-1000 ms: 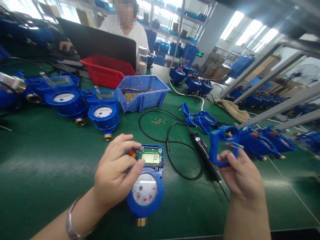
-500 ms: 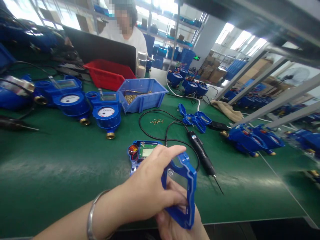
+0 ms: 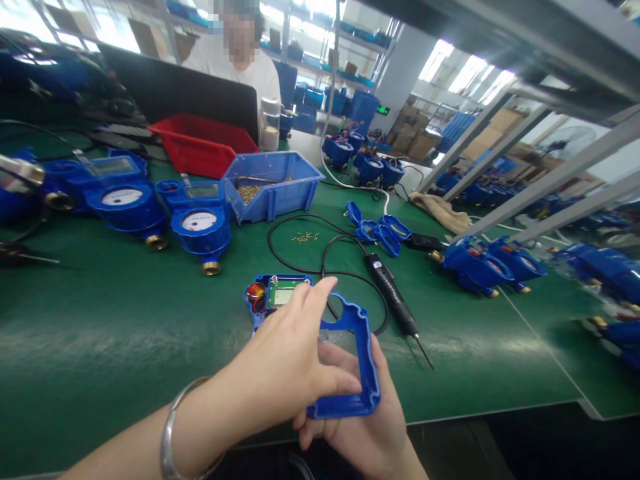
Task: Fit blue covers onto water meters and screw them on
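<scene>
My left hand (image 3: 283, 353), with a silver bracelet on its wrist, grips the left side of a blue plastic meter cover (image 3: 369, 360). The thumb reaches into the frame-like cover, which has a window and a round opening. My right hand (image 3: 367, 437) holds the same cover from below and the right, its fingers partly hidden behind it. Just beyond my left hand, an uncovered water meter (image 3: 249, 293) lies on the bench, showing a green circuit board (image 3: 275, 293) with a display; my left hand hides its lower part.
A black electric screwdriver (image 3: 393, 293) lies to the right, its cord looped around loose brass screws (image 3: 305, 237). Behind stand a blue bin (image 3: 280, 193) of screws and a red bin (image 3: 200, 147). Finished-looking water meters (image 3: 203, 227) stand left, others right. A person (image 3: 240, 60) sits opposite.
The cover has turned in my hands, so its inner side and bottom wall face me more. Both hands sit slightly further left in view, and the whole scene has shifted left.
</scene>
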A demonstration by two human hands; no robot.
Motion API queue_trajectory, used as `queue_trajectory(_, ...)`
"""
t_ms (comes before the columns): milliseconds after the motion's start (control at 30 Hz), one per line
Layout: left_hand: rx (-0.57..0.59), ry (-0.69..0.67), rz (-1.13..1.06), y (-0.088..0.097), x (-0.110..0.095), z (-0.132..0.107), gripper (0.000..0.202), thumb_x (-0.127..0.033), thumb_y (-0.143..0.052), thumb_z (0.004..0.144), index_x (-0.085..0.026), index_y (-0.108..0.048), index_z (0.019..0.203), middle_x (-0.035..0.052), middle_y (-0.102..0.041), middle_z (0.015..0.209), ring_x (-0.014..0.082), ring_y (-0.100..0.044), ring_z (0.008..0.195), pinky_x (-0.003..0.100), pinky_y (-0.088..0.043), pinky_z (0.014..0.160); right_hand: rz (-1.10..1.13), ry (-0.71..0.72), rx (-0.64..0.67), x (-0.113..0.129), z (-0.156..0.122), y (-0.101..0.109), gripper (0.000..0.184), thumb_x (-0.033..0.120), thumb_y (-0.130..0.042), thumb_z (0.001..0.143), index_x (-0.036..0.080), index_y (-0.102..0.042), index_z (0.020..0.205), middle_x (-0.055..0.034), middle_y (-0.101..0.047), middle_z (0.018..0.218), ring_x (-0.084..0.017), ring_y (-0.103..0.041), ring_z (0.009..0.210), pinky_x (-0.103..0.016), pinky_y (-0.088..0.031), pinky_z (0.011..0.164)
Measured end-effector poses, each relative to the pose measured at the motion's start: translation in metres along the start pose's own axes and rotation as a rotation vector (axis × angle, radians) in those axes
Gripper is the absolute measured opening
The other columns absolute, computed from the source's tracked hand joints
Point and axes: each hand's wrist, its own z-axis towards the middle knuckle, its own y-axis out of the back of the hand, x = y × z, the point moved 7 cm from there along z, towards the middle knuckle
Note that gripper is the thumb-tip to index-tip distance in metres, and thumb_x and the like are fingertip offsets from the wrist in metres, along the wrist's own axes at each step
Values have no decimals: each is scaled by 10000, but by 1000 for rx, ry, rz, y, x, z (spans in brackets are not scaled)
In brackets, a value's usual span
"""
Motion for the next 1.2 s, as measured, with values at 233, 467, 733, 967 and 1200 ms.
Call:
queue_trajectory(233, -124, -36, 67, 7, 1, 2, 473, -246, -619, 759, -182, -527, 1218, 121, -571, 1223, 289, -561, 1102, 456, -479, 916, 3, 30, 42, -1, -1, -5, 615, 639, -540, 786, 125, -579, 1122, -105, -654, 938, -227, -658, 818, -300, -562, 622)
queue_trajectory(467, -39, -187, -203, 30, -4, 12, 313, -326, -433, 888, -194, -715, 862, 37, -684, 928, 165, -633, 869, 253, -501, 749, -55, -15, 4, -8, -2, 9, 645, 644, -520, 790, 80, -543, 1101, -152, -624, 932, -225, -656, 741, -267, -549, 502)
queue_trajectory(733, 302, -81, -240, 29, 3, 26, 158, -275, -610, 740, -163, -696, 669, 13, -678, 673, 165, -626, 686, 237, -478, 639, -17, -182, 28, -22, -3, 12, 652, 649, -492, 791, 59, -567, 1058, -159, -656, 843, -225, -677, 627, -235, -520, 411)
queue_trajectory(967, 453, -327, -68, 36, -14, 21, 207, -181, -524, 819, -203, -721, 760, -20, -691, 700, 111, -620, 629, 171, -436, 584, -60, -246, 9, -26, -6, 15, 691, 682, -484, 772, 46, -583, 1023, -182, -669, 798, -213, -672, 580, -220, -504, 397)
queue_trajectory(1200, 486, -420, 141, 38, -18, 21, 177, -95, -576, 758, -191, -716, 710, -39, -679, 661, 83, -583, 588, 161, -401, 563, 4, -302, 64, -30, -1, 14, 666, 667, -531, 763, 62, -606, 1031, -174, -678, 802, -214, -679, 575, -203, -496, 363)
